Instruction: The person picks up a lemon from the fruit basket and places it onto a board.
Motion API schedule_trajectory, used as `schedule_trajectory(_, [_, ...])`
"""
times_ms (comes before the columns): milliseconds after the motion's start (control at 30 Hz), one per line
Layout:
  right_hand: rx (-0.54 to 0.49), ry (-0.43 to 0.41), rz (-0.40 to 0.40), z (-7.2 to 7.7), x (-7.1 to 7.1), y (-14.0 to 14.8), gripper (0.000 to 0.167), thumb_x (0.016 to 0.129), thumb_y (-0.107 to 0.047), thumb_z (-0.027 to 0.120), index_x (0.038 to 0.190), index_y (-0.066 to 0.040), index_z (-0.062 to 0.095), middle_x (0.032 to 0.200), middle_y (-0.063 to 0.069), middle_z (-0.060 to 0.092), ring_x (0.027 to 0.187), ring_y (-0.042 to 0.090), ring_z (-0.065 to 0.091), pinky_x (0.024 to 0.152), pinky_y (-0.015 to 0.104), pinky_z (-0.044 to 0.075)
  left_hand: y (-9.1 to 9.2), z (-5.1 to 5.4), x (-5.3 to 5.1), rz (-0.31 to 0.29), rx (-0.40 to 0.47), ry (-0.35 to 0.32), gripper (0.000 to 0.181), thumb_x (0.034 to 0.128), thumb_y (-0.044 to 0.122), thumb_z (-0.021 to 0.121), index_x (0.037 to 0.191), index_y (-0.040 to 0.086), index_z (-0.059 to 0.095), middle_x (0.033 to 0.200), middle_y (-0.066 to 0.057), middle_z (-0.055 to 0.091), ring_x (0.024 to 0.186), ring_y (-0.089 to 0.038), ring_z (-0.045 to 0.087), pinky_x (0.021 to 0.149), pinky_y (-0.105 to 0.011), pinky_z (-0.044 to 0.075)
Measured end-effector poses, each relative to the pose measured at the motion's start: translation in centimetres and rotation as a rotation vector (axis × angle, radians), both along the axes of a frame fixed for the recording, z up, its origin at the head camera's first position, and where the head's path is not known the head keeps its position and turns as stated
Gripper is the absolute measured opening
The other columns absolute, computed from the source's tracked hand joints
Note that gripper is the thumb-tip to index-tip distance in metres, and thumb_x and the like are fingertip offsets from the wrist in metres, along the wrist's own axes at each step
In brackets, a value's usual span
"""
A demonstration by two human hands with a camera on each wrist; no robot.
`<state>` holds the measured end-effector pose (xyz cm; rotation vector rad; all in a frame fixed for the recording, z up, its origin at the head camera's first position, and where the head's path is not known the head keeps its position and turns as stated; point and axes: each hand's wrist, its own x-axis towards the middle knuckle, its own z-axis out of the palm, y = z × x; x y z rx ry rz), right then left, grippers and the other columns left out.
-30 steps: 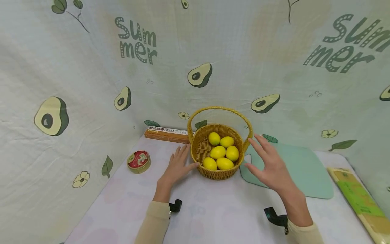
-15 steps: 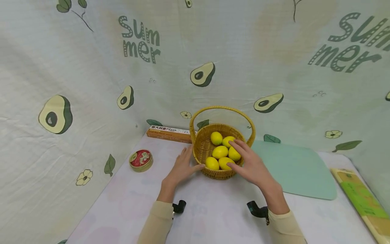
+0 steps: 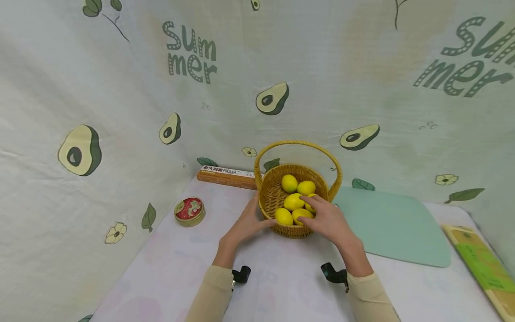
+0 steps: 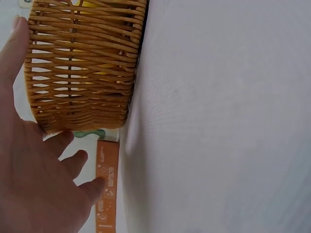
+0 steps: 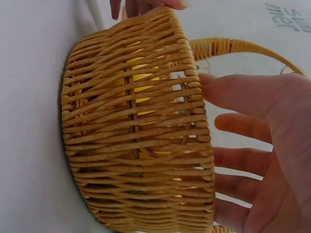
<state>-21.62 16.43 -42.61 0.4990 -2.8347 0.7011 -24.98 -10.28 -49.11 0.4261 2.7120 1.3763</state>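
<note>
A round wicker basket (image 3: 265,205) with an arched handle stands upright on the table, several yellow lemons (image 3: 289,183) inside it. My left hand (image 3: 247,225) is at the basket's left side. Its thumb lies by the front rim and its fingers lie along the outer wall; the left wrist view shows the fingertips (image 4: 81,155) spread with nothing between them. Over the basket's right front is my right hand (image 3: 330,222), its fingers reaching above the lemons. In the right wrist view its thumb (image 5: 233,92) is at the rim and the fingers extend over the opening. Contact with a lemon cannot be told.
Behind the basket lies a long orange-and-white pasta box (image 3: 225,177). A round red-topped tin (image 3: 190,211) stands to the left. On the right lie a pale green cutting board (image 3: 396,228) and a long yellow-green package (image 3: 480,264). A printed cloth (image 3: 314,67) hangs behind.
My right hand has moved leftward from beside the basket to over its lemons. The left hand stays at the basket's left side. The head view has shifted slightly; the basket and lemons look unmoved.
</note>
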Motion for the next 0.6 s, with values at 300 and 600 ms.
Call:
schedule_trajectory(300, [0.021, -0.077, 0.011, -0.5, -1.2, -0.9, 0.055, 0.084, -0.037, 0.077, 0.132, -0.011, 0.065, 0.122, 0.008, 0.071, 0.1, 0.026, 0.066, 0.082, 0.047, 0.055, 0.2, -0.1, 0.0, -0.016, 0.105, -0.051, 0.112, 0.0774, 0.063, 0.075, 0.155, 0.049, -0.004, 0.167, 0.015, 0.002, 0.156, -0.021, 0.009, 0.121, -0.061, 0.019])
schedule_trajectory(600, [0.098, -0.166, 0.004, -0.2, -2.2, -1.5, 0.048, 0.083, -0.025, 0.077, 0.128, -0.011, 0.068, 0.115, 0.009, 0.073, 0.1, 0.027, 0.066, 0.084, 0.049, 0.054, 0.4, -0.2, -0.1, -0.014, 0.159, -0.09, 0.114, 0.0784, 0.058, 0.078, 0.154, 0.048, -0.007, 0.168, 0.011, -0.002, 0.156, -0.02, 0.004, 0.123, -0.059, 0.015])
